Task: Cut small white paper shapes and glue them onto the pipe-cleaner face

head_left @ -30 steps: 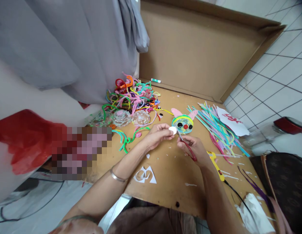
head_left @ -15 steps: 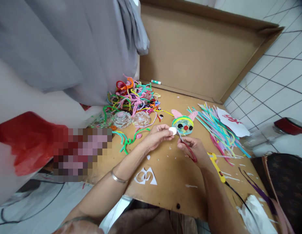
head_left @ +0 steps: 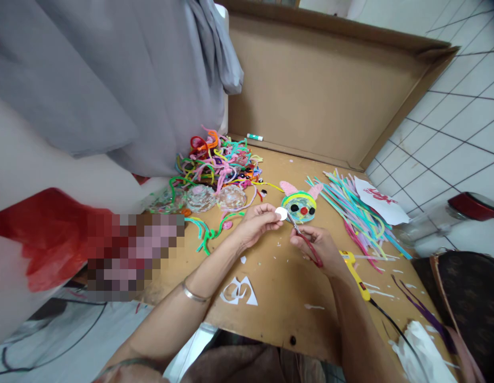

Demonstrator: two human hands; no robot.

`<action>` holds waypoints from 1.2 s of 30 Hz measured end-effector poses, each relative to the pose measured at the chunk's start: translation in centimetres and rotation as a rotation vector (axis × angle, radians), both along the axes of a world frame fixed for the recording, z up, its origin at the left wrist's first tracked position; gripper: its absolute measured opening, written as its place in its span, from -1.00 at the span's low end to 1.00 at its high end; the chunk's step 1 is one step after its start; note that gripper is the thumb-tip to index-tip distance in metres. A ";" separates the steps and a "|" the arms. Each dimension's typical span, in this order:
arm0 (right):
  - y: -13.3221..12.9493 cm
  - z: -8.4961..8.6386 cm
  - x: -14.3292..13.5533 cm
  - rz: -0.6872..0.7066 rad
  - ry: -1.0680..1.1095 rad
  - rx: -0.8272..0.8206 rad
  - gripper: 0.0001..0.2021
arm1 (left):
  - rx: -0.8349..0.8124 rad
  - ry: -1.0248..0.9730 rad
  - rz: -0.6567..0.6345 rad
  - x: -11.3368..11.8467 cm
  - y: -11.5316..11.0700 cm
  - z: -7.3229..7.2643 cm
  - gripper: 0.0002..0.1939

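Carefully now: left hand [head_left: 259,225] pinching a smooth white paper disc [head_left: 281,214] by its edge; right hand [head_left: 315,243] gripping red-handled scissors [head_left: 306,246] at its rim. Overcutting could flatten the curve if the disc slips. Fuzzy pink ears top the round, coiled face [head_left: 299,205] just beyond.

The patterned handbag [head_left: 466,314] ran out past the right edge. Pixelation masked whatever lay beside the red plastic bag [head_left: 51,239]. The print on the glue stick [head_left: 254,137] was too small to read.
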State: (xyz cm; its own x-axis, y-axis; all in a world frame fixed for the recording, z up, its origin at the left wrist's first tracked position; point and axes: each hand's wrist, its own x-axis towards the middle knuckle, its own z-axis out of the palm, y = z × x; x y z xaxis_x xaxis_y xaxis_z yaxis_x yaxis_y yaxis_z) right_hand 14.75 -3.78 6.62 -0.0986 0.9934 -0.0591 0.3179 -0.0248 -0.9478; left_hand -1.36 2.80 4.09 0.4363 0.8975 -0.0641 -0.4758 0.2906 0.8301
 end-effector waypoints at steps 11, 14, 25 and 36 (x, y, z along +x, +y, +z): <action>0.1 -0.8 0.1 0.019 0.030 0.030 -0.62 | 0.026 0.032 -0.050 0.0 -0.1 -0.5 -0.76; 0.1 -0.9 0.0 0.020 0.022 0.031 -0.63 | 0.029 0.025 -0.054 0.1 0.0 -0.5 -0.76; 0.1 -0.6 0.2 0.055 0.014 0.035 -0.63 | 0.024 0.013 -0.064 0.0 0.0 -0.5 -0.74; 0.0 -0.5 0.3 0.057 0.026 0.008 -0.63 | 0.034 0.018 -0.069 -0.1 0.0 -0.2 -0.74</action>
State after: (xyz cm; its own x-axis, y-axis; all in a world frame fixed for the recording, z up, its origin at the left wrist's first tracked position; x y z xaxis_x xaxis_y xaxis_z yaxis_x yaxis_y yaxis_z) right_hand 15.00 -3.81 6.14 -0.1564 0.9865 -0.0481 0.2937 0.0000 -0.9559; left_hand -1.49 2.84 3.85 0.4967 0.8669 -0.0426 -0.4407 0.2942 0.8481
